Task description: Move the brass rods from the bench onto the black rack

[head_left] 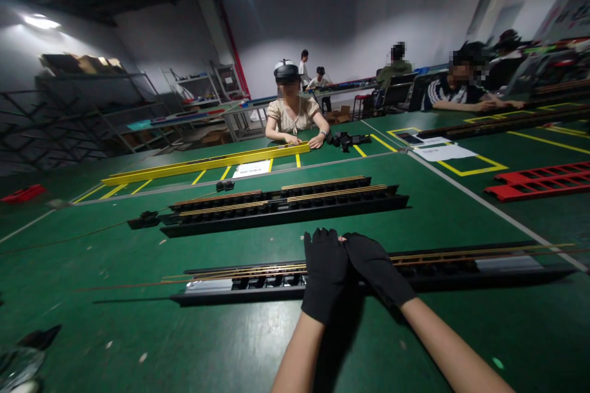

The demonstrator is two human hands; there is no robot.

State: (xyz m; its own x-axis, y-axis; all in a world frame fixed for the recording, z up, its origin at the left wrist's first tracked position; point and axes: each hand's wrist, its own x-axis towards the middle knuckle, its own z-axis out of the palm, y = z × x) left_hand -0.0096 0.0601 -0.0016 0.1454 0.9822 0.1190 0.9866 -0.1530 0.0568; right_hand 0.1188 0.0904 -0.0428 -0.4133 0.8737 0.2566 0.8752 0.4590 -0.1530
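Both of my hands wear black gloves and come together over a long black channel-shaped rail [212,299] in front of me. My left hand [325,273] lies back-up across the middle of the rail, its fingers bent at the far side. My right hand [378,267] slants in from the right, its fingertips meeting those of my left hand. A bare fingertip shows between them; whatever the fingers grip is hidden. Several thin brass-coloured rods [271,269] run along the rail, pass beneath my hands and stick out at both ends. Black segments and pale plates lie inside the channel.
Beyond my hands lie two similar black rails [295,212] with rods, and small black parts [144,220]. A person [295,112] sits opposite behind a yellow rail [207,163]. Red ladder-like pieces [539,183] are at right. A plastic bag [21,368] lies at lower left.
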